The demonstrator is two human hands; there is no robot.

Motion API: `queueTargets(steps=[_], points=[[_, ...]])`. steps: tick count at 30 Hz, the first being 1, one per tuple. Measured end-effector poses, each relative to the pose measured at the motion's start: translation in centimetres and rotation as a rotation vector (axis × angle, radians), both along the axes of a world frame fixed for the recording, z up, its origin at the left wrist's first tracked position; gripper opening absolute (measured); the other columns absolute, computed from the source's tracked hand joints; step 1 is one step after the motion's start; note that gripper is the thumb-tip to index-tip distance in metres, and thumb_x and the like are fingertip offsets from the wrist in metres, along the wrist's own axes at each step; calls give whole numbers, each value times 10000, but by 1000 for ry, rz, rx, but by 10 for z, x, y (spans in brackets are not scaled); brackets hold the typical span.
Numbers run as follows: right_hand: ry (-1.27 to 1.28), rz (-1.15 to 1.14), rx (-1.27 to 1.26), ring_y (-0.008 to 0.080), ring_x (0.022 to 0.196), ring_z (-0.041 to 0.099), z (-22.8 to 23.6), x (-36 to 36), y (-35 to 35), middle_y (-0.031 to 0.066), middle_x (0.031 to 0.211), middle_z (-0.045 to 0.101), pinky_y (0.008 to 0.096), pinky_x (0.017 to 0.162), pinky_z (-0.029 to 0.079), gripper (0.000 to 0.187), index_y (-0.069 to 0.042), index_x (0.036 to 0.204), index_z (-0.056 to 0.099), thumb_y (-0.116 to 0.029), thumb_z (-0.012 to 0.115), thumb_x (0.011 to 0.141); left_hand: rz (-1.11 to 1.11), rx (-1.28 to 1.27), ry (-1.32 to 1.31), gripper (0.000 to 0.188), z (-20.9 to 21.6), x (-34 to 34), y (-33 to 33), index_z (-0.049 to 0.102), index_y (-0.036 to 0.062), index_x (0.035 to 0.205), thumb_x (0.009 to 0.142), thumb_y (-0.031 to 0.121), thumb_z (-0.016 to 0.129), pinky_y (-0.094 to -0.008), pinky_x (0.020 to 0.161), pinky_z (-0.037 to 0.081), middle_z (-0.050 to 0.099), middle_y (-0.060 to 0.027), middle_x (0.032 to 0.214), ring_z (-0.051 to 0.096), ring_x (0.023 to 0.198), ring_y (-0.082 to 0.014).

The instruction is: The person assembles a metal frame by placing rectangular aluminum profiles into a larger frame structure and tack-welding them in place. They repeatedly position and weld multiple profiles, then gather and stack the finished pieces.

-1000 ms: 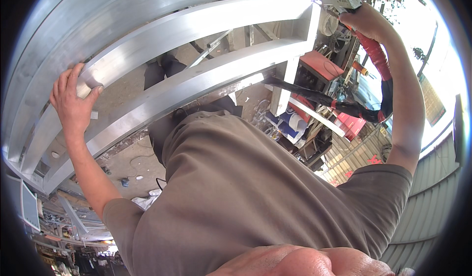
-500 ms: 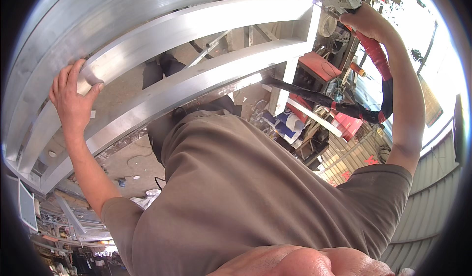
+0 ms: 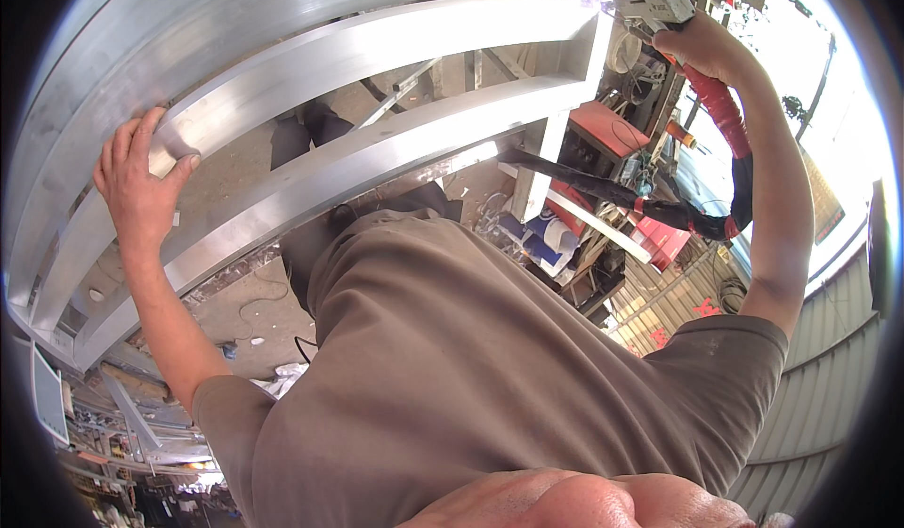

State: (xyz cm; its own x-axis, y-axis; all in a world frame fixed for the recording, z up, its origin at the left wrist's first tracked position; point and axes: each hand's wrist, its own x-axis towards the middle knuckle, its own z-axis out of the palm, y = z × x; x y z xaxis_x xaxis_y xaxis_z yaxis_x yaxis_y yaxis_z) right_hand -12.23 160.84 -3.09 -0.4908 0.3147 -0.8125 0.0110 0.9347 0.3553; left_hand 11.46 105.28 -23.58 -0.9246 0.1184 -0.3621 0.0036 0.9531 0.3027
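Observation:
A large frame of shiny silver metal bars stretches across the upper left and middle. My left hand [image 3: 137, 184] grips one of its rectangular bars [image 3: 311, 72], fingers over the far side and thumb on the near side. At the upper right, my right hand [image 3: 706, 48] is wrapped round the handle of a welding gun with a grey boxy head [image 3: 657, 6]. The gun's tip points left at the top of the frame's end upright [image 3: 600, 43], where a small bright glow shows. A cable wrapped in red and black [image 3: 720, 109] hangs from the gun and loops back beneath my right arm.
Beyond the frame's right end are a red-topped stand [image 3: 607, 128], red boxes and cluttered tools. A corrugated metal wall [image 3: 800, 396] lies at the right. Thin wire and scraps lie on the floor [image 3: 254, 312] below the bars. More metal pieces are at the lower left.
My right hand and the welding gun have shifted very slightly downward in the picture. The left hand keeps its hold on the bar.

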Motion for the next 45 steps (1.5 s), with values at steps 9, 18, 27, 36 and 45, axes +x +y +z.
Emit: queueTargets(steps=[9, 18, 27, 36, 45], points=[[139, -81, 42, 145, 730, 668, 30, 12, 14, 69, 859, 707, 325, 673, 561, 485, -3, 1153, 686, -398, 741, 877, 16, 16, 23, 737, -2, 2, 1, 612, 237, 1412, 728, 283, 884, -456, 1176, 280, 593, 13, 1348, 505, 1312, -230], [735, -658, -361, 123, 660, 644, 60, 135, 118, 50, 899, 703, 282, 569, 528, 346, -38, 1172, 697, -269, 769, 923, -4, 69, 82, 691, -5, 5, -3, 622, 206, 1391, 753, 279, 876, -473, 1161, 299, 590, -21, 1352, 522, 1299, -256], [689, -1161, -407, 149, 655, 620, -115, 290, 261, 58, 828, 661, 323, 582, 504, 220, -19, 989, 700, -205, 738, 876, 98, 196, 366, 483, -2, 12, -5, 674, 89, 1330, 897, 257, 809, -460, 1063, 462, 653, -144, 1298, 596, 1235, -344], [537, -1445, -603, 211, 726, 667, -251, 303, 353, 101, 931, 682, 381, 630, 545, 304, 2, 1092, 692, -244, 727, 917, 530, -88, 381, 493, 28, 157, 31, 604, 40, 1390, 994, 318, 700, -485, 1040, 456, 620, -220, 1275, 574, 1176, -391], [433, -1258, -622, 209, 816, 676, -383, 252, 407, 62, 967, 695, 366, 690, 546, 290, -35, 1210, 693, -208, 641, 983, 704, -192, 165, 443, 34, 311, 87, 637, 158, 1363, 970, 356, 688, -522, 918, 485, 623, -184, 1136, 615, 1091, -389]])
